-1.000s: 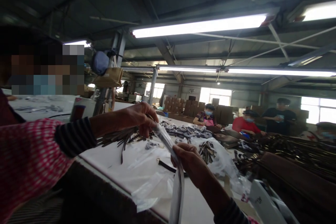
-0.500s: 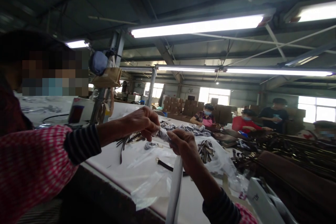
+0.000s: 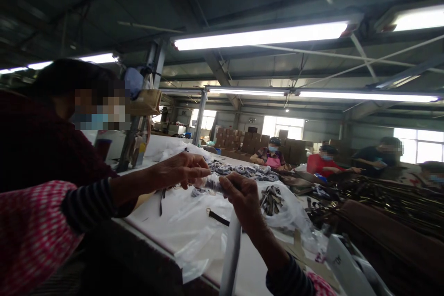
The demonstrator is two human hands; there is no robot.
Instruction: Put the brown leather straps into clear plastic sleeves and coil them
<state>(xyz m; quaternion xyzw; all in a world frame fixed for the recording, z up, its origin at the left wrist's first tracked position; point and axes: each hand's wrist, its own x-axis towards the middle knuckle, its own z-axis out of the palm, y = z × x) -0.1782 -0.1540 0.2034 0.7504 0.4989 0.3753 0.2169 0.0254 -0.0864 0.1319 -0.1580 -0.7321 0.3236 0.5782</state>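
Between my hands, in the head view, is a strap end wrapped in clear plastic, with something dark inside. My right hand pinches it between thumb and fingers. Beneath that hand a long pale grey strip hangs down; whether it joins the wrapped end is hidden. My left hand reaches in from the left, its fingers bent over the other end of the plastic, touching it; blur hides the exact grip. A short dark strap with a metal ring lies on the white table behind.
A co-worker leans in close on my left. Coiled straps are piled across the table. A plastic bag holds more strap pieces. Brown goods and a pale machine are on the right. Several people sit or stand beyond.
My left hand has shifted slightly left and its fingers have loosened, showing more of the plastic. My right hand is almost still. The co-worker on the left has leaned in toward the table.
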